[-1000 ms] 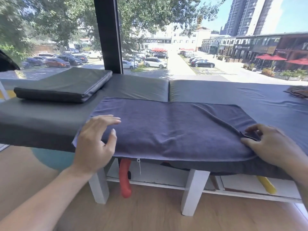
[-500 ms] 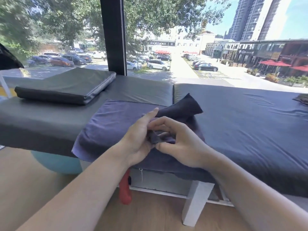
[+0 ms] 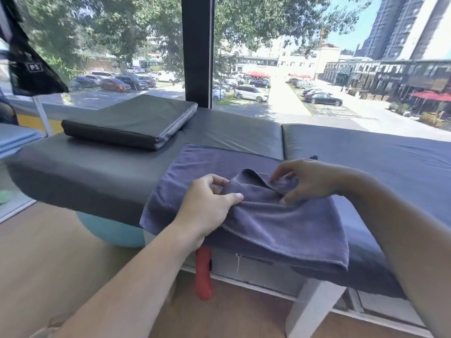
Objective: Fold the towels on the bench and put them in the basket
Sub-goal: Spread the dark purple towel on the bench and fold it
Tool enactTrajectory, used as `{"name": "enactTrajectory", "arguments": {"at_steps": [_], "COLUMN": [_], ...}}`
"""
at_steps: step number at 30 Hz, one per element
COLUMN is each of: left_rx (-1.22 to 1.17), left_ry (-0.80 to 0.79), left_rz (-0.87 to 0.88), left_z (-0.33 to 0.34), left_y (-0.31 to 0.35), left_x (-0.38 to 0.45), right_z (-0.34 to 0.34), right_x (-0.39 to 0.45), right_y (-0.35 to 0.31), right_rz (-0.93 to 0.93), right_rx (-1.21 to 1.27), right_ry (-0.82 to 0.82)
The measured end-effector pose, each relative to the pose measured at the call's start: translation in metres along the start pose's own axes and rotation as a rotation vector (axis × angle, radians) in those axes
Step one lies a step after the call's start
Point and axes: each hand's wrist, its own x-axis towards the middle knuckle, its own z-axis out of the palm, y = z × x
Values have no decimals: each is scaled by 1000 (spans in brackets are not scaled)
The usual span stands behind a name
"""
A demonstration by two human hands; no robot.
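While folded on the bench point(image 3: 366, 152), towel point(image 3: 280, 223) between left hand point(image 3: 207, 206), right hand point(image 3: 310, 181), both pinching it.

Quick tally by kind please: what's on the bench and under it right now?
Towels: 1, held by both hands (left, right)
Loose cushions: 1
Red objects under the bench: 1
Blue balls under it: 1
Baskets: 0 in view
Total: 4

Gym or studio lounge: padded bench point(image 3: 97, 172) by street-facing window point(image 3: 317, 69), exercise ball point(image 3: 109, 230) beneath.
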Motion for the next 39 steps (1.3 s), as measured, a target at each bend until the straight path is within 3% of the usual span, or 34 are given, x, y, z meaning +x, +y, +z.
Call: {"name": "enactTrajectory", "arguments": {"at_steps": [4, 8, 10, 12, 15, 19, 22, 27, 33, 39], "left_rx": [72, 78, 71, 64, 65, 114, 47, -13, -14, 75], "left_ry": [81, 82, 58, 38, 62, 291, 350, 272, 206, 161], "left_rz": [50, 33, 12, -12, -19, 15, -8, -128, -151, -178], "left_z": [-17, -33, -40, -47, -57, -74, -88, -105, -118, -131], "left_y": [-3, -7, -10, -13, -14, -16, -24, -42, -52, -50], "left_x": [-1, -7, -11, -14, -19, -18, -16, -13, -12, -14], "right_z": [-5, -8, -10, -14, -17, -6, 10, 47, 41, 50], "right_x": [12, 38, 60, 81, 106, 147, 179, 214, 229, 236], "right_y": [1, -14, -29, -48, -78, -108, -117, -113, -117, -119], "right_rz": [44, -6, -42, -77, -136, -200, -181, -77, -51, -53], "right_rx": [-136, 280, 513, 659, 648, 594, 527, 435, 376, 266], "right_ry": [190, 662, 815, 809, 750, 633, 514, 442, 390, 439]}}
